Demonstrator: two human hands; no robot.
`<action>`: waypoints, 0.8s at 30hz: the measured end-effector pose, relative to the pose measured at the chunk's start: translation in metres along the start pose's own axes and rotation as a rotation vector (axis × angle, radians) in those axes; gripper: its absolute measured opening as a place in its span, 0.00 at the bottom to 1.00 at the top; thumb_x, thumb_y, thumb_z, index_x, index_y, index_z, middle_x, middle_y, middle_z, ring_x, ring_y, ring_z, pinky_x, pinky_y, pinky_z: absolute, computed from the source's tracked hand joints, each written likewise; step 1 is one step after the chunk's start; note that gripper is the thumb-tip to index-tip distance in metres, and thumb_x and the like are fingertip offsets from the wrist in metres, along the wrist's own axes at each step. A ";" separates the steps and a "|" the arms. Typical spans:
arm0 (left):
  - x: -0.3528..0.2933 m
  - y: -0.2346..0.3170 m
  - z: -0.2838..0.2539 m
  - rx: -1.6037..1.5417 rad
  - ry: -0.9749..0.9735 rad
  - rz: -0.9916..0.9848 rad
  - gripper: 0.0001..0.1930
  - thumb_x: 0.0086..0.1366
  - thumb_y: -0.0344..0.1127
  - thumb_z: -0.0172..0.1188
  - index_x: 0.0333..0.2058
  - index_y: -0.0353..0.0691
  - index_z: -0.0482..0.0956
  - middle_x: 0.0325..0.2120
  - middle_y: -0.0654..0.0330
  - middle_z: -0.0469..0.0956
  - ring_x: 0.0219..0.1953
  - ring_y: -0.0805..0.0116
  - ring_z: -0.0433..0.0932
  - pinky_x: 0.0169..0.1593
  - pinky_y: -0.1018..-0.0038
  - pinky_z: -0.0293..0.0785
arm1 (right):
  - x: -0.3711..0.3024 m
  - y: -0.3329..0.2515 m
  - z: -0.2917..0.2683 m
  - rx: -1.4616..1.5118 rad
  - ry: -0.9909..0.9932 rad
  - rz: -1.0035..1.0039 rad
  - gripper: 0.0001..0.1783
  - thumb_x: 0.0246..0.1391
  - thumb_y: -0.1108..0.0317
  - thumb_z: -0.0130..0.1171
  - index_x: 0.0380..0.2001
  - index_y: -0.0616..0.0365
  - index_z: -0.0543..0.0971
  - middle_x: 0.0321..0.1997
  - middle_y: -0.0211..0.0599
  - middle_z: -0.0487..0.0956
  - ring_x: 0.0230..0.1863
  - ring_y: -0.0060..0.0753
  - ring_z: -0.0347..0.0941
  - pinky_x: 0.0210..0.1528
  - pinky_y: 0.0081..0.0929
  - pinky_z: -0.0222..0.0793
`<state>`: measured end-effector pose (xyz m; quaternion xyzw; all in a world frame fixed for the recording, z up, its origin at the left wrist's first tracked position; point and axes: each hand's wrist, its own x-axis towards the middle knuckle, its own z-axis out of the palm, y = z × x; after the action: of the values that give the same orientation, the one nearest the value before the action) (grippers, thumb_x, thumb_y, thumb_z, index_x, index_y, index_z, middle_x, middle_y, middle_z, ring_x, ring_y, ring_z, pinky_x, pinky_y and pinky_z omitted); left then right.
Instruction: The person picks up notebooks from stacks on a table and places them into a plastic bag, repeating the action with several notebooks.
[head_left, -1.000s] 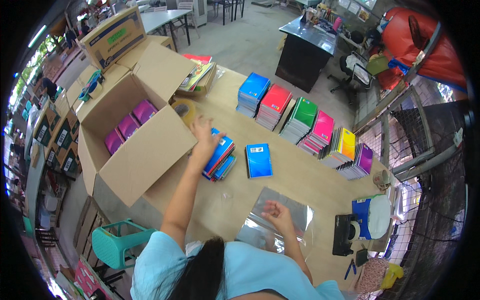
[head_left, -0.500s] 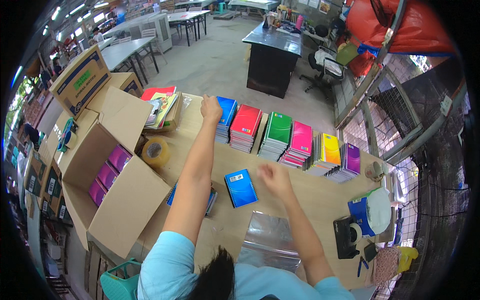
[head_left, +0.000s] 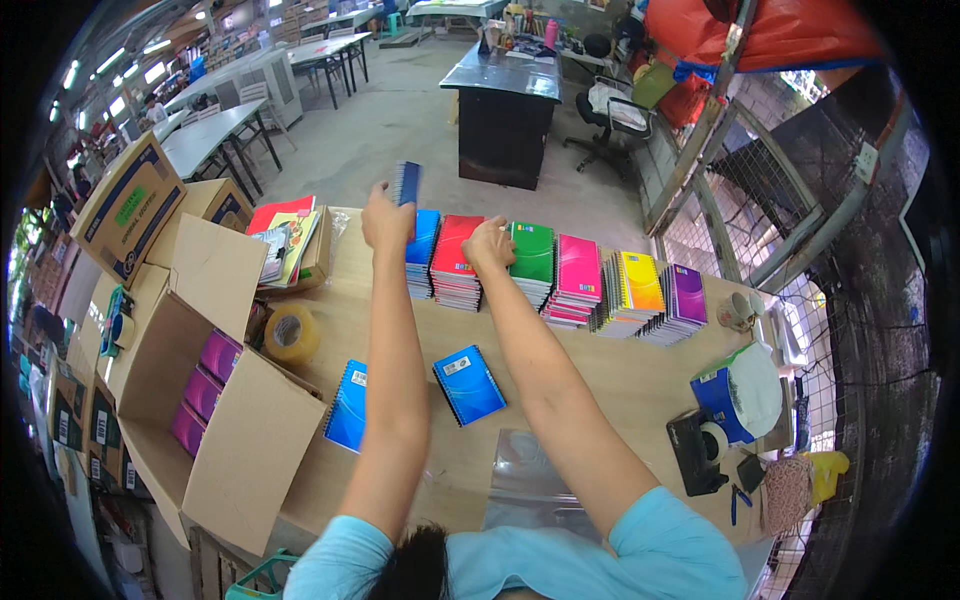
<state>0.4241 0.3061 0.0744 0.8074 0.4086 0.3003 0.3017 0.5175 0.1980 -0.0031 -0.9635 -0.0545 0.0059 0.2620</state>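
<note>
My left hand [head_left: 387, 220] is closed around a blue spiral notebook [head_left: 406, 186], held upright above the far edge of the table. Just below it stands the stack of blue notebooks [head_left: 421, 250]. My right hand [head_left: 489, 243] reaches over the far ends of the red notebook stack [head_left: 458, 262] and the green notebook stack [head_left: 531, 252]; its fingers look apart, with the tips partly hidden. Nearer to me, one blue notebook [head_left: 470, 386] lies flat between my forearms. More blue notebooks [head_left: 347, 408] lie left of my left forearm, which partly covers them.
Pink [head_left: 574, 268], yellow [head_left: 638, 280] and purple [head_left: 685, 292] notebook stacks continue the row rightward. An open carton [head_left: 255, 440] with purple packs and a tape roll [head_left: 291, 334] stand left. Clear plastic [head_left: 530, 480] lies in front; a tape dispenser [head_left: 694, 455] sits right.
My left hand has lifted a blue notebook up from the blue stack. My right hand has moved forward and left, from over the table to the red and green stacks. The view has shifted slightly.
</note>
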 end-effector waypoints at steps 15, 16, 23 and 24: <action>-0.107 -0.045 0.071 -1.865 -0.676 -0.260 0.27 0.68 0.42 0.48 0.60 0.32 0.56 0.56 0.44 0.66 0.56 0.50 0.70 0.58 0.51 0.69 | 0.037 0.085 -0.112 0.711 -0.012 -0.358 0.18 0.40 0.62 0.69 0.32 0.64 0.82 0.35 0.48 0.82 0.33 0.38 0.80 0.37 0.32 0.75; -0.110 -0.050 0.069 -1.955 -0.680 -0.342 0.28 0.65 0.34 0.47 0.61 0.32 0.52 0.57 0.43 0.65 0.57 0.47 0.69 0.58 0.48 0.68 | 0.045 0.099 -0.123 0.621 0.031 -0.290 0.17 0.40 0.62 0.68 0.32 0.63 0.83 0.37 0.51 0.82 0.34 0.42 0.80 0.39 0.34 0.75; -0.155 -0.074 0.079 -1.835 -0.568 -0.448 0.26 0.62 0.31 0.48 0.59 0.35 0.56 0.53 0.45 0.70 0.52 0.50 0.74 0.52 0.54 0.76 | 0.061 0.101 -0.058 -0.169 -0.150 -0.362 0.18 0.45 0.60 0.64 0.34 0.63 0.81 0.31 0.53 0.81 0.38 0.43 0.81 0.41 0.39 0.76; -0.159 -0.078 0.076 -1.766 -0.496 -0.466 0.25 0.62 0.28 0.48 0.59 0.37 0.57 0.51 0.46 0.71 0.50 0.52 0.76 0.50 0.57 0.77 | 0.052 0.092 -0.050 -0.222 -0.114 -0.385 0.20 0.45 0.57 0.65 0.35 0.63 0.81 0.35 0.52 0.81 0.41 0.44 0.79 0.44 0.39 0.75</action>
<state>0.3655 0.1915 -0.0690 0.2259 0.1085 0.2529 0.9345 0.5805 0.0996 -0.0051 -0.9563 -0.2526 0.0044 0.1472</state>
